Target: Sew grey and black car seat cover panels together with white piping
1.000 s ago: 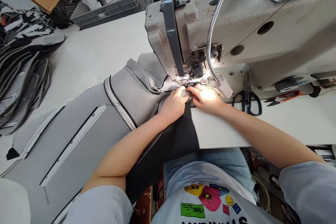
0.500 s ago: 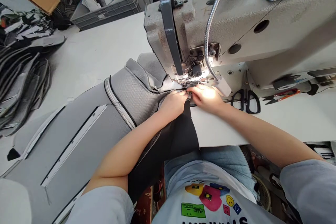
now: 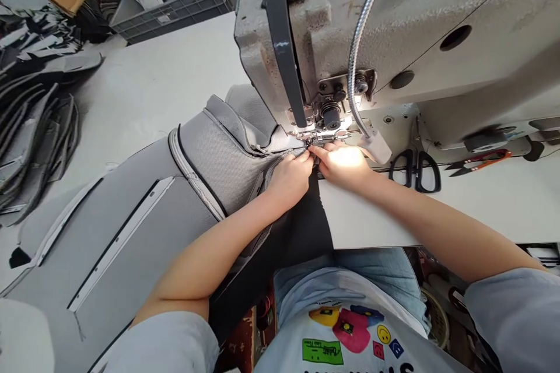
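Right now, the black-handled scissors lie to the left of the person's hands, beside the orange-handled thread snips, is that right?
No: the head view shows the black-handled scissors to the right of the right hand and the left hand, not to their left. They do lie beside the orange-handled thread snips.

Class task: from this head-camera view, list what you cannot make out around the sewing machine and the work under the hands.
Needle tip: head view, hidden by the presser foot and right hand.
Edge of the gray cover at the foot: head view, hidden by the left hand.
Far end of the sewing machine: head view, cut off by the right edge.
Contents of the crate: head view, partly cut off by the top edge.
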`<state>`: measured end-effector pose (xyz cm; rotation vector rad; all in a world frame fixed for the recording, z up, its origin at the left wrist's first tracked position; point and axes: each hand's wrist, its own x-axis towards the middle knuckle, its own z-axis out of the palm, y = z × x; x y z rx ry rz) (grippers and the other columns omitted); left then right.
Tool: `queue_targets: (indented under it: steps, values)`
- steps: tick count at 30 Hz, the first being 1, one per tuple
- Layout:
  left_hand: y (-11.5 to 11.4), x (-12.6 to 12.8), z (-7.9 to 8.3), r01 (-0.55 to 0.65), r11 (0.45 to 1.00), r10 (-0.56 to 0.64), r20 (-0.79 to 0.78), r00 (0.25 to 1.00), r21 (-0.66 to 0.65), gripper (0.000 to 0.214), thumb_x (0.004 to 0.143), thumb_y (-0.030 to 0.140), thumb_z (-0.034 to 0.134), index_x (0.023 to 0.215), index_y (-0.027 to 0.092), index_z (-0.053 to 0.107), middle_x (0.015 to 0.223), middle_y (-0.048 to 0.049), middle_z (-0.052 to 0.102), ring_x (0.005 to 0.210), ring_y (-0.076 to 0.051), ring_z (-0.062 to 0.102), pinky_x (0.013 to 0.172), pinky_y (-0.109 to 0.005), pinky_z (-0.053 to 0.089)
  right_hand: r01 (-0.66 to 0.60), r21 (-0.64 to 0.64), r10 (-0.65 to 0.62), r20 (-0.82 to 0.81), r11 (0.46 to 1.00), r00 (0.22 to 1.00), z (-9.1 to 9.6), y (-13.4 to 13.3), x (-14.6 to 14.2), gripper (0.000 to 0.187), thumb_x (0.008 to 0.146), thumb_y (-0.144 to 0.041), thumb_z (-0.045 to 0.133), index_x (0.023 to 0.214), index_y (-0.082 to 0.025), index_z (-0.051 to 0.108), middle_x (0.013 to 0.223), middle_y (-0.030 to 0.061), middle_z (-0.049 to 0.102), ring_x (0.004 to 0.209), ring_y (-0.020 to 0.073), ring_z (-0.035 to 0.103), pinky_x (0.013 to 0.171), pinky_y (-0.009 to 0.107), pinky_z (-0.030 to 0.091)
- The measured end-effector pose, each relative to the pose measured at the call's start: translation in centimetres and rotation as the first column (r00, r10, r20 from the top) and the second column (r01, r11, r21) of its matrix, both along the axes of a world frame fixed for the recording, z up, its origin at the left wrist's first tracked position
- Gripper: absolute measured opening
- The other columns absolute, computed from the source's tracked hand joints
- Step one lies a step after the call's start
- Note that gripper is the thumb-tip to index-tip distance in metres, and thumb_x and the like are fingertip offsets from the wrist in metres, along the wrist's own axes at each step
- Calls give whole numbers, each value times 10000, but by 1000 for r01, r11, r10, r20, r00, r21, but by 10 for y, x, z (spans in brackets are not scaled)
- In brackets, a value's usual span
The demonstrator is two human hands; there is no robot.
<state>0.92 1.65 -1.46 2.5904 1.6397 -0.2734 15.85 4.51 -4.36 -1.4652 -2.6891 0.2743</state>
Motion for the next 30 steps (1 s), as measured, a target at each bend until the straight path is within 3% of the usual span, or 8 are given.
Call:
queue_targets:
  steps: [4,12,19,24,27,30]
  values:
    - [6,-3,-1,20,1000,-19,46,999,-11,468,862,12,374,1273,67,591,1323,-126,608,1021,-228,627,957,-348,486,-11,22,12,-51,1000,999,-6,-3,6,445,953,-220,367,1343,-128,560,1015,147,669,944,238,584,778,305,434]
    - [15,-11,-14,106,992,-108,19,994,71,406,897,42,386,1238,75,604,1241,-143,644,1065,-250,594,924,-362,491,10,43,-6,-114,999,993,-10,-10,19,379,954,-252,354,1109,-169,690,912,91,676,785,200,591,678,308,389]
    - [17,-9,-13,10,998,-13,56,998,61,366,917,64,385,1175,119,639,1125,-121,631,1049,-240,572,901,-325,483,0,49,8,-174,999,985,-16,-10,18,343,955,-251,374,1085,-181,683,908,71,676,761,181,579,719,299,384]
    - [18,-11,-16,17,998,-23,90,996,63,375,913,63,366,1162,120,639,1067,-122,622,1025,-233,573,892,-333,491,-8,20,13,-252,1000,968,-19,-9,18,303,946,-229,399,1044,-150,674,901,94,665,813,186,597,747,290,409]
    - [14,-5,-6,15,999,-17,57,998,51,374,892,55,372,1152,102,638,1070,-137,626,1034,-246,580,899,-358,501,-27,40,37,-259,999,965,-14,-11,17,259,922,-183,433,1026,-156,668,890,83,673,848,184,617,738,276,431]
    - [-5,3,33,95,995,-99,111,989,35,305,879,103,422,1051,127,672,1107,-149,635,1078,-268,576,947,-418,490,-35,129,66,-239,991,969,-8,-12,15,196,897,-170,483,965,-180,667,853,62,682,817,175,632,705,265,456]
